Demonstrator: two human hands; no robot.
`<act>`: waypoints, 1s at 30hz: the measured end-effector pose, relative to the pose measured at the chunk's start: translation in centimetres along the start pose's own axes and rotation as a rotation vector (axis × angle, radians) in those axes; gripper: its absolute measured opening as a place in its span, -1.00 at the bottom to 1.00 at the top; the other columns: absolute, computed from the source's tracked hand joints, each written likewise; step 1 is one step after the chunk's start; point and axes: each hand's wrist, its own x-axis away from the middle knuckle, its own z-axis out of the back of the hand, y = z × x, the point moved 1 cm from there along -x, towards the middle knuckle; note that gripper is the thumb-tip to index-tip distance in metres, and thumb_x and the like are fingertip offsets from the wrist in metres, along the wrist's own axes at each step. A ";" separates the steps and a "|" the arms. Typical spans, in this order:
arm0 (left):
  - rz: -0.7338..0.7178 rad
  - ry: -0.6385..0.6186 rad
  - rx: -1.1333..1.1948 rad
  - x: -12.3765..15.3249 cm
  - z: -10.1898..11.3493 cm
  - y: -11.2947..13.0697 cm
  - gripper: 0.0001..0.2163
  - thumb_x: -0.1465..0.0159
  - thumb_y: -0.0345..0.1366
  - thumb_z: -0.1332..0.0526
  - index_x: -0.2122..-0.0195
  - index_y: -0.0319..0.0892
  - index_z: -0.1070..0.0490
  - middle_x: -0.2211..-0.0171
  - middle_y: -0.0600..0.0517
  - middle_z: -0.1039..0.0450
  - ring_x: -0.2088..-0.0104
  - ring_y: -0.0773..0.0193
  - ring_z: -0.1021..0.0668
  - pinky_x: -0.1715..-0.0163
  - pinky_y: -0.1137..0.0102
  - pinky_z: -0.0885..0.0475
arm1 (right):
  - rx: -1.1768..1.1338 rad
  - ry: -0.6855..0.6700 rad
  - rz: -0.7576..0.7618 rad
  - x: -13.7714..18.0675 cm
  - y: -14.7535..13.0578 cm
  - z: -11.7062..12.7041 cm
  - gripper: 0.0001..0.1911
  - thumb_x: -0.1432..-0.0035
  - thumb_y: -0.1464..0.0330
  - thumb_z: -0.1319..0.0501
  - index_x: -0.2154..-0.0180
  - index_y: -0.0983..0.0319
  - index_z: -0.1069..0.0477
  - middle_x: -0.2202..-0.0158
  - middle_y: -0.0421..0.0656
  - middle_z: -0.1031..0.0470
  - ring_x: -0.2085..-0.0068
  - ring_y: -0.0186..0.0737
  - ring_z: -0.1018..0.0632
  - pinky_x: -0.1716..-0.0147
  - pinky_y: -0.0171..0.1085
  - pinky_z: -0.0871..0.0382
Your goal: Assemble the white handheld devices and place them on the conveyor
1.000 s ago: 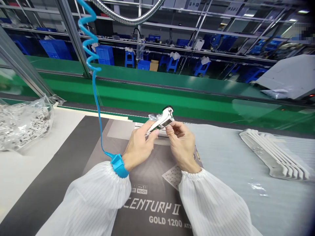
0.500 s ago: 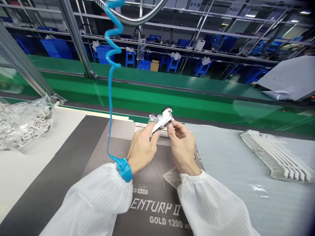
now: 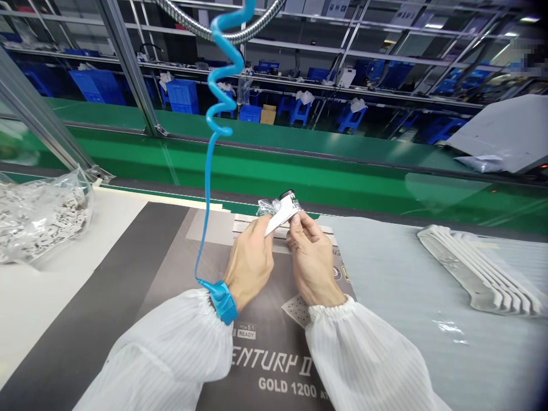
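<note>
A slim white plastic part with a dark round end (image 3: 280,217) is gripped between my two hands, tilted up to the right. My left hand (image 3: 252,251) is closed around its lower end. My right hand (image 3: 314,257) pinches at its right side near the upper end; what lies between those fingertips is mostly hidden. Behind the part is a small clear plastic bag (image 3: 266,206). Beneath my hands lies a dark printed cardboard sheet (image 3: 188,308). A blue wrist strap (image 3: 223,302) with a coiled cord (image 3: 208,188) is on my left wrist.
On the left sits a clear bag of small white-grey parts (image 3: 55,220). A row of long white curved plastic parts (image 3: 479,268) rests on pale foam sheeting (image 3: 381,319) at right. A green conveyor (image 3: 240,162) runs behind the bench, beside a metal frame post (image 3: 128,68).
The white part has turned in my hands, showing more of its smooth white face and less of its dark side. The coiled cord has swung right.
</note>
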 end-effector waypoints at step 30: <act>0.364 -0.114 0.280 -1.2 0.8 -1.1 -0.79 -0.30 -0.39 -0.11 0.08 -0.18 -0.43 0.41 0.05 -0.45 0.46 0.32 -0.42 0.41 0.41 -0.34 | 0.047 -0.212 -0.096 0.5 -1.3 -0.4 -0.53 0.03 0.01 -0.45 0.48 0.19 -0.31 0.46 -0.29 -0.19 0.42 -0.34 -0.18 0.40 -0.30 -0.11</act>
